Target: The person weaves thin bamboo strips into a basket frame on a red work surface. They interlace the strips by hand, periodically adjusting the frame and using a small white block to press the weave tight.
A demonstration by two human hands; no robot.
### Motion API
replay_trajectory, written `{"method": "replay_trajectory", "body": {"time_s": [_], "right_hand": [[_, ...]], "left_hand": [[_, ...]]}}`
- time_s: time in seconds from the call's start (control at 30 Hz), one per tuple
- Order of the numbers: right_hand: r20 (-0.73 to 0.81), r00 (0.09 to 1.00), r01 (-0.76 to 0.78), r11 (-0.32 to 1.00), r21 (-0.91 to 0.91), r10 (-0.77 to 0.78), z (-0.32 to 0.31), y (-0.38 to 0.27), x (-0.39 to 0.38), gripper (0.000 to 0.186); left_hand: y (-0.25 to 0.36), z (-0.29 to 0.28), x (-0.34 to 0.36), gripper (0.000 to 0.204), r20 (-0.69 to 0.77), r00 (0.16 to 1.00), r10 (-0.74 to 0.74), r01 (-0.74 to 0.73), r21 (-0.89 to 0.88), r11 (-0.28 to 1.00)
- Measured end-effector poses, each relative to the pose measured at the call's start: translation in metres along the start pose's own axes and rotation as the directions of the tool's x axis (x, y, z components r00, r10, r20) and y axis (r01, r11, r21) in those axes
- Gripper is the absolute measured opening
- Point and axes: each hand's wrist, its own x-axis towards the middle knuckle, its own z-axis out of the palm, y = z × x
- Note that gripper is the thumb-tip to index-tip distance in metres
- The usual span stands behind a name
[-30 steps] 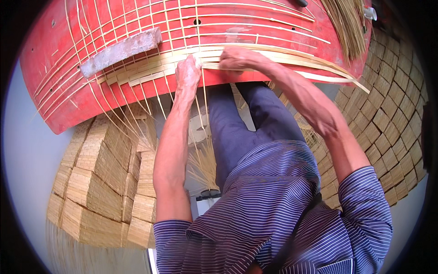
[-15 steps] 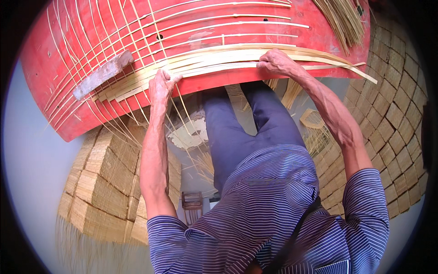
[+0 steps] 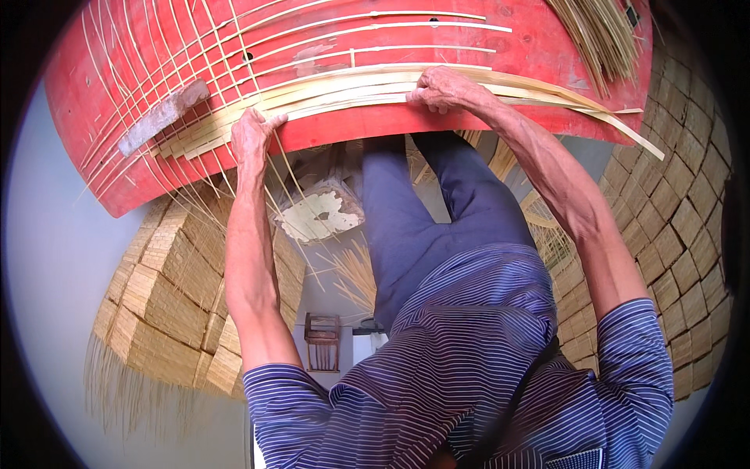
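Nearest, at the red board's (image 3: 351,127) front edge, the L hand (image 3: 252,134) sits w/ fingers drawn in narrow & thumb out to the R; can't tell what, if anything, it pinches. The R hand (image 3: 437,90) is curled tight on the flat pale strips (image 3: 336,87), a layered band lying along the board's near side, under & btwn both hands. To work it well, I'd keep pressure low & even, follow the board's curve, & keep the layers flat — a twist or sharp bend could split one. Past the band's L end lies a pale stone-like bar (image 3: 164,117), tilted across the lattice of thin strips (image 3: 187,51); it probably limits sliding L, so don't knock it. There's more room to the R, but strip tips jut past the board's edge there — easy to snag. Far R, a bundle of thin stalks (image 3: 600,39) lies near the corner, so reach around it.
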Motion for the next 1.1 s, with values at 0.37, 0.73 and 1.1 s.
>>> {"method": "replay_trajectory", "body": {"time_s": [0.37, 0.73, 1.1], "right_hand": [[-0.224, 0.969, 0.035, 0.956, -0.290, -0.103, 0.007, -0.008, -0.006, 0.031], [-0.228, 0.965, 0.064, 0.962, -0.264, -0.127, 0.006, -0.011, -0.006, 0.031], [-0.212, 0.976, 0.012, 0.979, -0.204, -0.056, 0.006, -0.014, -0.005, 0.028]], "left_hand": [[0.047, 0.003, -0.024, 0.049, 0.027, 1.000, -0.005, 0.002, 0.113, 0.994], [0.118, 0.064, -0.031, 0.024, 0.049, 0.978, 0.205, -0.171, -0.385, 0.907], [0.120, 0.064, -0.026, 0.027, 0.086, 0.984, 0.155, -0.103, -0.433, 0.895]]}}
